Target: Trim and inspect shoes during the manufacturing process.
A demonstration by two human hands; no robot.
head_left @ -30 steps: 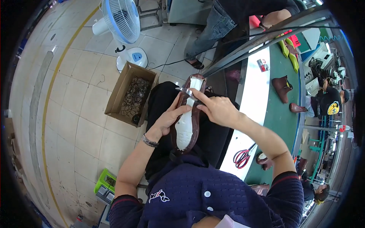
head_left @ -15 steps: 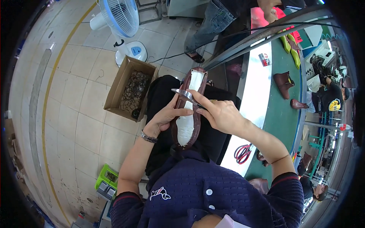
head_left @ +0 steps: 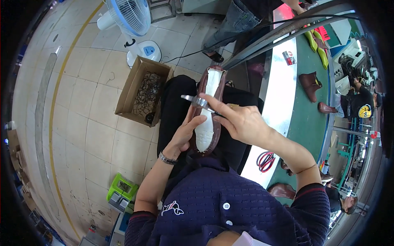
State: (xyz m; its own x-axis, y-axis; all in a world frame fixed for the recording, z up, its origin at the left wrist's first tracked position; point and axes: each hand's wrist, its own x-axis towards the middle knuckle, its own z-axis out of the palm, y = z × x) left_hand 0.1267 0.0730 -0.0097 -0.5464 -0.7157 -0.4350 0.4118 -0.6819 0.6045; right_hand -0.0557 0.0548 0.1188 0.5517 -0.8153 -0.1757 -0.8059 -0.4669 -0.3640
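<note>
Brown shoe [head_left: 205, 132] near green worktop [head_left: 304, 132]; cardboard box [head_left: 128, 92], fan [head_left: 130, 17] on tiled floor [head_left: 96, 111].

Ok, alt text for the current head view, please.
Left hand holds a brown shoe, white underside up, over the lap; right hand holds a metal tool across it. A fan and box stand left, a bench right.

Before us, the shoe [head_left: 205, 135] lies lengthwise over our lap [head_left: 175, 104], our left hand [head_left: 183, 134] on its left, our right hand [head_left: 249, 124] on its right, a tool [head_left: 198, 101] across it. To our left stands a box [head_left: 128, 95] with scraps [head_left: 147, 93] in it; a fan [head_left: 132, 18] stands beyond it and a basket [head_left: 116, 181] nearer. On the bench [head_left: 280, 98] to our right, scissors [head_left: 266, 162] lie near, a packet [head_left: 289, 58] far, and a boot [head_left: 310, 86] farther right.
</note>
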